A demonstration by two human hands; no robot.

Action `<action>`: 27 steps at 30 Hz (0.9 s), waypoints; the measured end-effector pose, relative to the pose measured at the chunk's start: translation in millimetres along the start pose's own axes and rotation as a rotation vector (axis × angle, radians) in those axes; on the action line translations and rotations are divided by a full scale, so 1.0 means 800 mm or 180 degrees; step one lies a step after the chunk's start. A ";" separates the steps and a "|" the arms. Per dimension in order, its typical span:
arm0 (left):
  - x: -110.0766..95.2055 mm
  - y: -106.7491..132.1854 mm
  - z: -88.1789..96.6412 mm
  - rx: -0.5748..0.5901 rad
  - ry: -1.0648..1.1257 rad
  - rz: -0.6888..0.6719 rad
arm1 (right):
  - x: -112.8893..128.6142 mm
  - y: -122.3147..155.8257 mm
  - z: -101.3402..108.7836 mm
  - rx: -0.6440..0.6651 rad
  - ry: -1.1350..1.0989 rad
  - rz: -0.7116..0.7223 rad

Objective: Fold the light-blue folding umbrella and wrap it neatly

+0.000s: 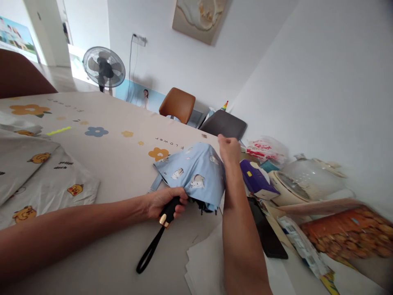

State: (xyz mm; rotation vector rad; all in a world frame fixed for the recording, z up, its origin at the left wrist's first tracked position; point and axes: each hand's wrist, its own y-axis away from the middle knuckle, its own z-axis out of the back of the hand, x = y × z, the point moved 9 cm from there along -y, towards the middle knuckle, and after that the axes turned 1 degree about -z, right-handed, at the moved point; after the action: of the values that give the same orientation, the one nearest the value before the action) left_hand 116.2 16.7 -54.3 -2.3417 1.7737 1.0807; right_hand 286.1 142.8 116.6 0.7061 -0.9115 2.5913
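A folded light-blue umbrella (196, 174) with small animal prints lies on the table (116, 143). My left hand (164, 202) is closed round its black handle (169, 212), which has a gold ring and a black wrist loop (150, 252) trailing toward me. My right hand (229, 148) is a closed fist at the umbrella's far right edge, pinching the blue fabric there.
Grey printed cloth (39, 176) lies at the left. White paper sheets (205, 262) sit near me. At the right are a purple box (258, 178), a glass-lidded pot (303, 180), a snack bag (346, 233) and a dark tablet (267, 233). Chairs (178, 104) and a fan (104, 67) stand beyond.
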 end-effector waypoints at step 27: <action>-0.018 -0.004 0.009 0.0043 0.0904 -0.0355 | -0.076 0.169 -0.009 0.1717 -0.1615 -0.1370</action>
State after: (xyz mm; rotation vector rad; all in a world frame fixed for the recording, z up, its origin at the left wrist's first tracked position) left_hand 113.1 33.0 -53.6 -2.6608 1.6936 0.7507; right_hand 276.4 38.6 11.5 1.5562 -0.1095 2.2899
